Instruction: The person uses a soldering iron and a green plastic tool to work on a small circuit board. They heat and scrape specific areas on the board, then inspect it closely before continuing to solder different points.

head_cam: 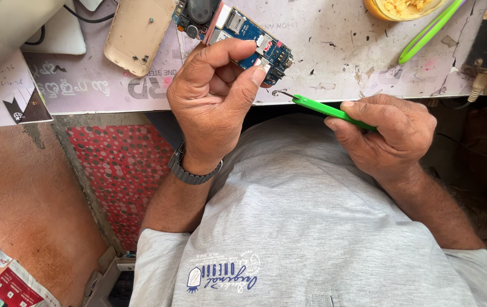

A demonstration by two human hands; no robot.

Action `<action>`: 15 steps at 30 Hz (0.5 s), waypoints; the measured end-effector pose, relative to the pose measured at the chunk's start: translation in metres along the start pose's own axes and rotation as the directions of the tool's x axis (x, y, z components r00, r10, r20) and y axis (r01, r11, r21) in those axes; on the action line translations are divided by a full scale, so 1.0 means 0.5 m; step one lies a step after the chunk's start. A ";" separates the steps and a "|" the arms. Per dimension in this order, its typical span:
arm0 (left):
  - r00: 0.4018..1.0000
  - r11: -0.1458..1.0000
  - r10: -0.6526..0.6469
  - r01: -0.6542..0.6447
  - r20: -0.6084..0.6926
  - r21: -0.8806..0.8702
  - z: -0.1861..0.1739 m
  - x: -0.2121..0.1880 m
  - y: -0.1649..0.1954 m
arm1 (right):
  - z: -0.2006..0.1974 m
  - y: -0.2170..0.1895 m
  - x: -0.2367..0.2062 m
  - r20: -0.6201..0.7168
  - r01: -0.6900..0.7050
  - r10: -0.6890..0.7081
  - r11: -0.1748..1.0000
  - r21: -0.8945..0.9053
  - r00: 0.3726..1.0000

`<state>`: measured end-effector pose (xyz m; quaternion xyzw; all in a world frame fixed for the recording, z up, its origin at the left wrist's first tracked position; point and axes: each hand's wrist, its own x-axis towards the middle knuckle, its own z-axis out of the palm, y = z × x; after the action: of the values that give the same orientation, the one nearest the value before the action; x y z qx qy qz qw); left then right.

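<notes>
My left hand [212, 99] pinches a blue phone circuit board [243, 34] between thumb and forefinger, holding it at the near edge of the worktable [334, 62]. My right hand [388, 133] grips a green-handled tool [326, 109] whose thin metal tip points left, close to the board's lower corner. A dark wristwatch [189, 170] sits on my left wrist. Both hands hover over my lap and grey shirt.
A beige phone back cover [135, 34] lies on the table to the left of the board. A second green tool [431, 31] and a yellow container [402, 8] stand at the back right. A white cable plug [478, 85] is at the right edge. Red dotted panel below the table.
</notes>
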<state>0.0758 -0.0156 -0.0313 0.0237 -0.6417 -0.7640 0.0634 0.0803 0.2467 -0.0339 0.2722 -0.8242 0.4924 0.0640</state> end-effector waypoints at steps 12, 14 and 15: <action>1.000 1.000 0.000 0.000 -0.006 0.025 -0.002 -0.002 0.000 | -0.002 -0.014 0.011 0.037 -0.042 0.044 0.998 -0.036 0.998; 1.000 1.000 0.007 -0.007 -0.007 0.030 -0.002 -0.003 0.000 | -0.001 -0.016 0.014 0.037 -0.027 0.029 0.999 -0.041 0.999; 1.000 0.999 0.014 -0.014 -0.007 0.045 -0.001 -0.004 0.000 | -0.001 -0.016 0.015 0.029 -0.019 0.020 0.999 -0.036 0.999</action>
<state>0.0777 -0.0159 -0.0315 0.0232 -0.6586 -0.7488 0.0705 0.0780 0.2410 -0.0247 0.2702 -0.8363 0.4742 0.0521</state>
